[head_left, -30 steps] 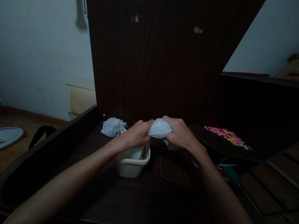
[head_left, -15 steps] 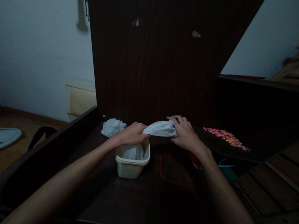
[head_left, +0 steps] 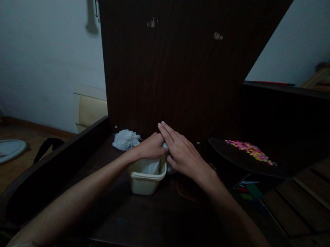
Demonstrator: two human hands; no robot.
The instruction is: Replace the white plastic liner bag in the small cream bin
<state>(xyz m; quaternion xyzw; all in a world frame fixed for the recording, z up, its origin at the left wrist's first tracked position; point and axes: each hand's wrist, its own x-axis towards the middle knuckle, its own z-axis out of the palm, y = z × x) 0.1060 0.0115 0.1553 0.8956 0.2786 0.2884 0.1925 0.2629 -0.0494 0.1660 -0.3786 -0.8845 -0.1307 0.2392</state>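
Note:
Over the far rim of a cream plastic basket (head_left: 146, 186), my left hand (head_left: 151, 148) is closed around a thin white plastic bag (head_left: 166, 145). My right hand (head_left: 183, 152) presses against it from the right, its straight fingers laid together across the left knuckles and its thumb tucked below. Only a small piece of the bag shows between the two hands. Inside the basket lies more white plastic (head_left: 152, 167). Behind and left of the basket, a crumpled white plastic bag (head_left: 126, 139) rests on the dark desk (head_left: 129, 219).
Colourful small pieces (head_left: 250, 151) are spread on a rounded dark shelf to the right. A brown-rimmed outline (head_left: 184, 193) lies right of the basket. A tall dark panel (head_left: 171, 70) stands behind the desk, and a low side board (head_left: 61, 165) borders its left.
My right hand has moved left, bringing its end of the bag up to my left hand. The stretched bag is now bunched and mostly hidden between them.

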